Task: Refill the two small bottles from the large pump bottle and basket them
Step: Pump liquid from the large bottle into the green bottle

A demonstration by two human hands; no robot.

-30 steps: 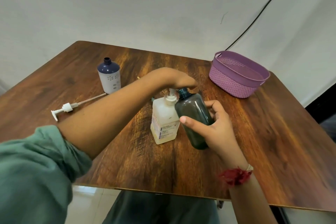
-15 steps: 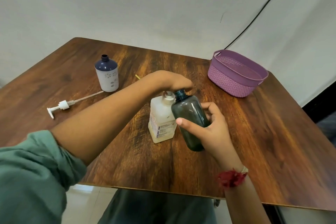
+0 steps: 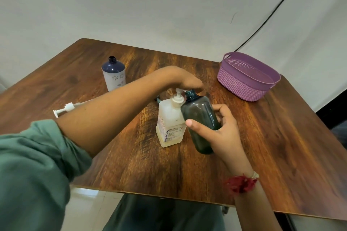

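Far left, near you: your green rolled-up sleeve [image 3: 28, 165], forearm reaching across the brown wood-grain table [image 3: 131, 165].

Left of centre, lying flat on the table: one loose white plastic pump head with its thin dip tube [image 3: 64, 108], partly hidden behind your forearm.

Further back: one small bottle, dark blue shoulder over a white flower-printed body [image 3: 113, 74], upright, neck uncapped, well apart from your hands.

Centre: one large square translucent cream pump bottle with a printed label [image 3: 170, 125], upright on the table. Your left hand [image 3: 185, 81] rests palm-down on its white pump top, fingers pressed together and curved over the nozzle; the fingertips are hidden from view.

Just right of it, touching it: one small smoky dark-grey translucent bottle [image 3: 200, 118], tilted, its open teal neck under the pump spout. Your right hand [image 3: 219, 129] wraps its body, thumb across the front, fingers curled around the far side. A red thread band [image 3: 241, 184] sits on that wrist.

Far right, back corner: one oval purple woven-pattern plastic basket [image 3: 244, 84], nothing visible inside. A black cable [image 3: 277, 7] runs up the white wall behind it.
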